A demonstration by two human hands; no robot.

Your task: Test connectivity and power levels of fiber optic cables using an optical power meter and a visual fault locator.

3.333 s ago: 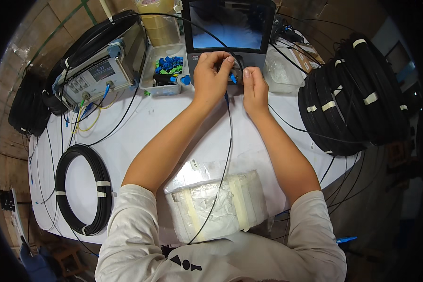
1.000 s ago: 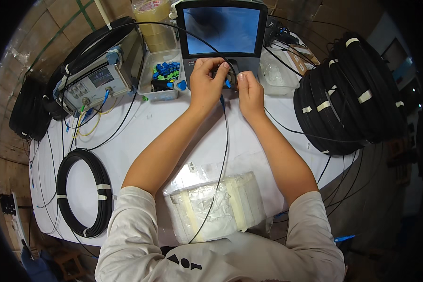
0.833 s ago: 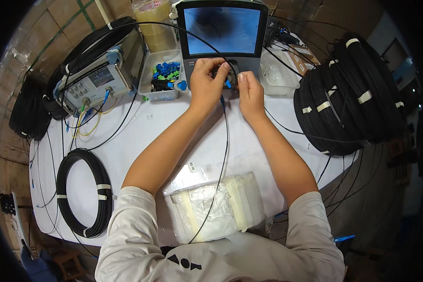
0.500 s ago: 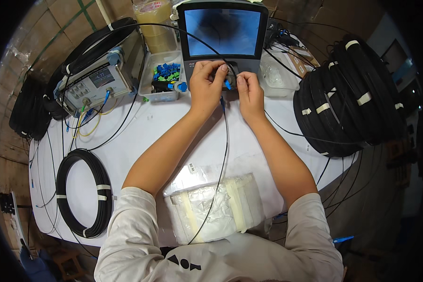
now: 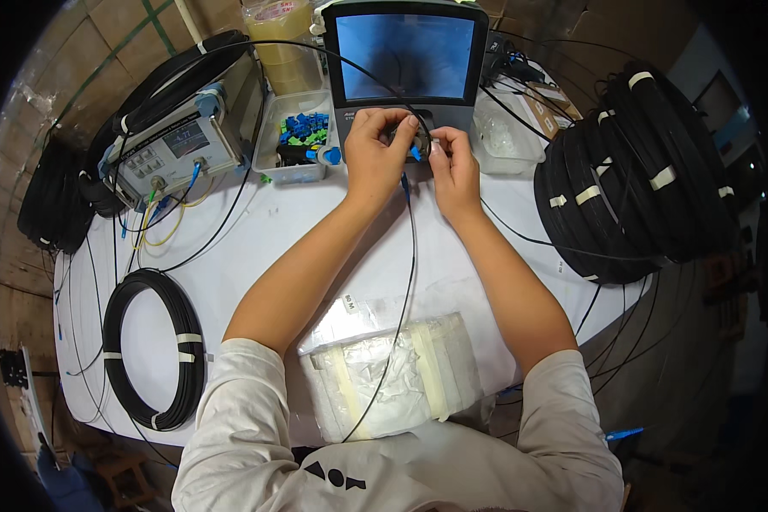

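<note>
1. A table (image 5: pixel 256 247) draped in smooth white cloth fills the middle of the view, its far edge bending with the lens.
2. A heavy stack of black cable coils (image 5: pixel 631 179), glossy and ringed with white tape bands, sits at the table's right end.
3. A single flat black cable coil (image 5: pixel 149 350), also taped in white, lies at the near left.
4. A boxy grey test instrument (image 5: pixel 179 145) with a small display, round knobs and blue and yellow leads stands at the far left.
5. A grey inspection monitor (image 5: pixel 405 60) with a bluish, blurry screen stands upright at the far centre.
6. A crinkled clear plastic bag (image 5: pixel 392 375) of pale packed goods, strapped with beige tape, lies at the near edge by the person's chest.
7. A clear rectangular tray (image 5: pixel 294 136) holds small blue and green plastic caps, just left of the monitor.
8. The left hand (image 5: pixel 375 154) is closed around a small dark round piece at the monitor's base; what that piece is cannot be made out.
9. The right hand (image 5: pixel 452 162) pinches a small blue connector (image 5: pixel 416 154) between fingertip and thumb, touching the left hand's fingers.
10. A thin black cable (image 5: pixel 405 282) runs from the connector, just below the monitor, down across the cloth and over the bag.
</note>
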